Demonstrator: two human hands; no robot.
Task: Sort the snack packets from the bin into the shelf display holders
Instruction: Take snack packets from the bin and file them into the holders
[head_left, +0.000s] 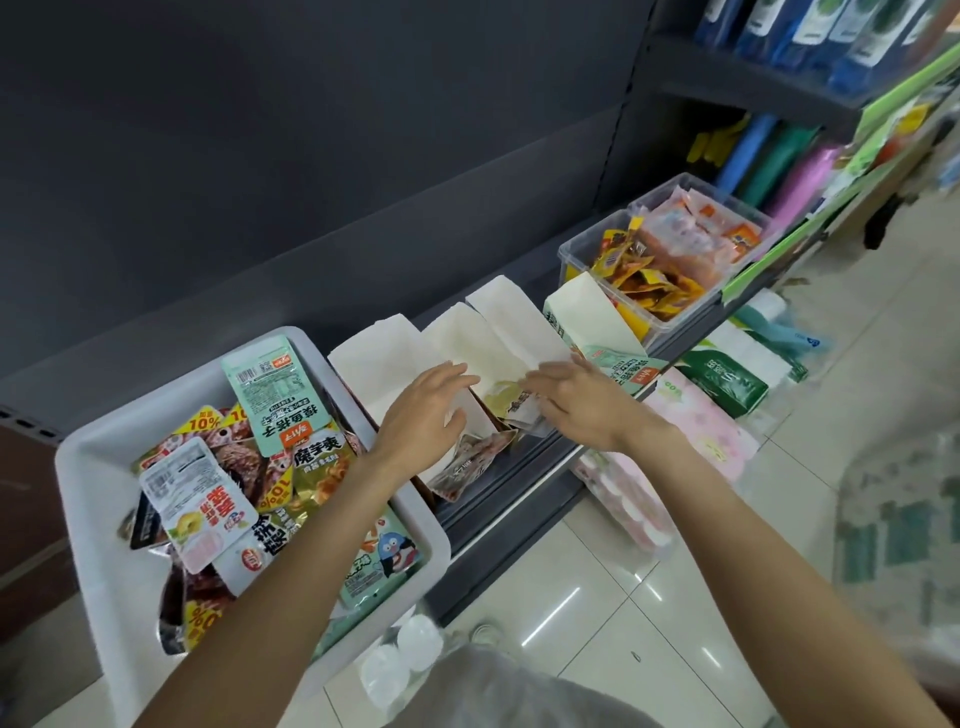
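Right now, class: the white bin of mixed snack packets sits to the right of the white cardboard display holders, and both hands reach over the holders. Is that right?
Not quite. The head view shows the white bin to the left of the display holders, not the right. The rest stands: both the left hand and right hand reach over the holders.

A yellow packet (200, 422) in the white bin (93, 457) at lower left reads "10%"; other print is Chinese.

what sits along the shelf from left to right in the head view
white bin of snack packets → white cardboard holders, with left hand and right hand at them → clear tubs of orange packets
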